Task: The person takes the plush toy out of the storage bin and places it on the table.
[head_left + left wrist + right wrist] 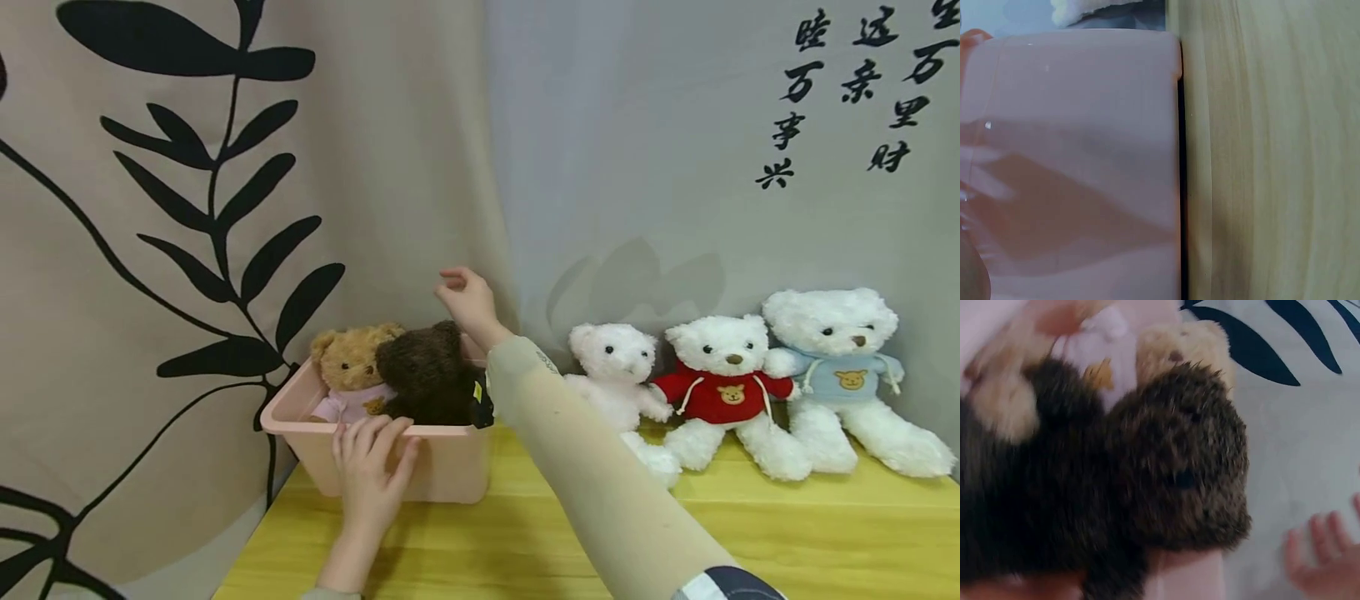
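Stretched across the lower right of the head view is a right arm in a pale sleeve [585,442]. Its right hand [468,304] is raised above a pale-pink plastic bin [442,467] at the left of a yellow wood-grain table [540,550]; the fingers curl loosely and hold nothing. At the bin's front, the left hand [371,462] grips the rim, thumb outside. Two plush toys are in the bin: a tan bear in a pale-pink top [348,362] at the left and a dark-brown shaggy bear [423,367] leaning against it. Black cloth with a yellow mark [481,400] laps the front right rim. Three white plush bears [723,396] sit on the right of the table.

From the left wrist, the bin's smooth wall stands beside the wood grain; only a sliver of hand shows, so its grip cannot be told there.

From the right wrist, slightly blurred, the dark-brown bear is in front of the tan one, with spread, unladen fingers [1322,550] well apart from it. To settle the brown bear well, I judge, steady the rim and press softly, without squashing its neighbour.
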A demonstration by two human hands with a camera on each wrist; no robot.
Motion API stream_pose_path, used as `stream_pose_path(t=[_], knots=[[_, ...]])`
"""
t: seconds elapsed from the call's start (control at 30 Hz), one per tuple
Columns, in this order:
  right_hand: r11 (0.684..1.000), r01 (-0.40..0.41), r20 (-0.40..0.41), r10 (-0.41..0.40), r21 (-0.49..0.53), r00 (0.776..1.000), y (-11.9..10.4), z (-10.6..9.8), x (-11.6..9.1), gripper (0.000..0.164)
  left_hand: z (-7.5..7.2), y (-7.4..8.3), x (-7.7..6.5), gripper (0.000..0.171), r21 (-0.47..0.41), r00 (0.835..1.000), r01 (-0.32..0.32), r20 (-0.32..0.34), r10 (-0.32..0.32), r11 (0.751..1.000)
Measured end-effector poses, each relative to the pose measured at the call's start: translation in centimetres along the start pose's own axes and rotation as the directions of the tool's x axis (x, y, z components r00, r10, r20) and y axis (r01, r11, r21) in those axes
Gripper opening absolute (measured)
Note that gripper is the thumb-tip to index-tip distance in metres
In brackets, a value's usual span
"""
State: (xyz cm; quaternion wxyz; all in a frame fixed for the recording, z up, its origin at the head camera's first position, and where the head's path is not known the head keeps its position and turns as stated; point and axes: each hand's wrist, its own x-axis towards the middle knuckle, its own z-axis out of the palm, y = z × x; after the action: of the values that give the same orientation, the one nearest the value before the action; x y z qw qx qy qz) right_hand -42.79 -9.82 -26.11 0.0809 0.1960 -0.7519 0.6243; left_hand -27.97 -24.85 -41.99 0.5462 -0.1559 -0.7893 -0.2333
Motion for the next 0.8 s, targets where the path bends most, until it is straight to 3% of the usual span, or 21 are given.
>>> stream_pose_path(t=[0.03,0.1,0.17,0.23,0.37,0.53,0.67,0.8], knots=[[0.993,-0.095,0.022,0.094,0.065,0.995,0.2,0.0,-0.1,0.041,0.1,0.0,0.1,0.037,0.001,1.0,-0.006,-0.004,0.006,1.0],[0.941,-0.295,0.071,0.287,0.167,0.955,0.7,0.0,-0.4,0.049,0.3,0.1,0.1,0.036,0.005,1.0,-0.018,-0.014,0.018,1.0],[0.856,-0.454,0.118,0.439,0.246,0.891,1.3,0.0,-0.6,0.058,0.4,0.2,0.1,0.036,0.006,1.0,-0.021,-0.019,0.021,1.0],[0.759,-0.563,0.168,0.539,0.328,0.825,1.9,0.1,-0.8,0.069,0.5,0.3,0.1,0.036,0.007,1.0,-0.019,-0.018,0.019,1.0],[0.63,-0.639,0.225,0.612,0.442,0.759,2.7,0.5,-1.1,0.078,0.5,0.3,0.1,0.036,0.01,1.0,-0.014,-0.017,0.014,1.0],[0.491,-0.662,0.2,0.698,0.566,0.688,3.8,1.2,-1.6,0.091,0.2,0.2,0.1,0.037,0.018,1.0,-0.005,-0.012,0.005,1.0],[0.418,-0.705,0.302,0.693,0.572,0.655,4.7,1.3,-2.0,0.081,0.0,0.3,0.2,0.037,0.019,1.0,-0.001,-0.006,0.001,1.0],[0.405,-0.726,0.328,0.696,0.556,0.639,5.2,1.3,-2.0,0.065,0.2,0.3,0.2,0.036,0.017,1.0,-0.005,-0.013,0.005,1.0]])
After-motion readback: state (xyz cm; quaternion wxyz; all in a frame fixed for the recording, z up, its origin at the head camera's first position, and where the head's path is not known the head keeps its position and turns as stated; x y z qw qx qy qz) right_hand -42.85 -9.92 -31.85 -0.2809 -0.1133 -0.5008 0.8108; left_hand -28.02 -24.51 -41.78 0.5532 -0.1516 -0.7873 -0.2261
